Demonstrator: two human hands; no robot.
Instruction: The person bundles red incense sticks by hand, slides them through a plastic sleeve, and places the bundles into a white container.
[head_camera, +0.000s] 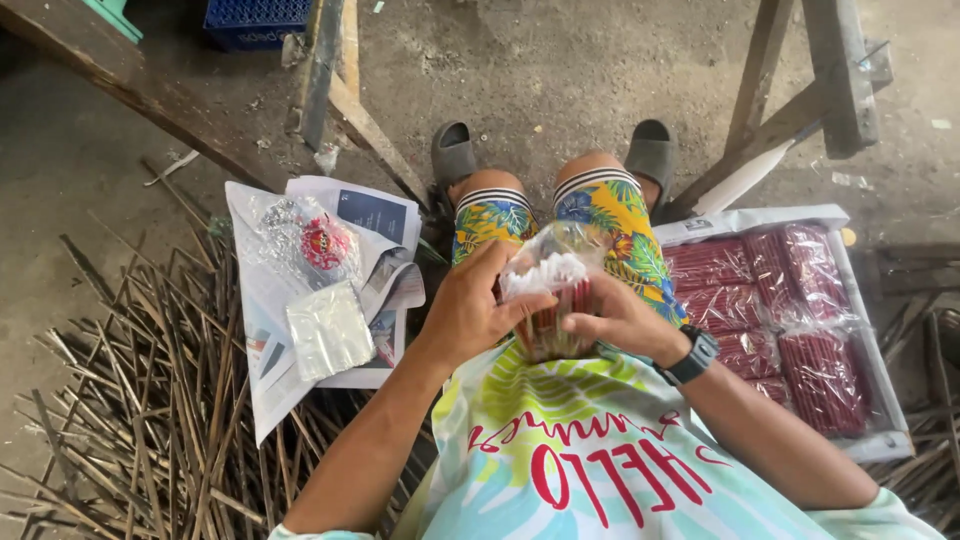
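A bundle of thin red sticks, wrapped in a clear plastic bag whose open top bunches white and crinkled above the stick ends, stands roughly upright in the person's lap, just in front of the knees. The left hand is clasped around the bundle's left side, thumb laid across the front of the plastic and fingers curled behind. The right hand grips the bundle's right side lower down, fingers wrapped onto the sticks; a dark watch sits on that wrist. Under the hands are flowered shorts in yellow, blue and green, and closer to the camera a pale printed shirt with red lettering. Past the knees, two grey sandals rest on the concrete floor. To the person's right lies a flat white tray lined with plastic, filled with packed bundles of the same red sticks lying side by side. To the left, spread newspaper carries a stack of clear bags and, beyond it, a crumpled plastic bag with something red inside. The newspaper lies over a loose heap of dark split sticks scattered on the floor. Wooden frame legs rise on both sides, and a blue crate shows at the top edge.
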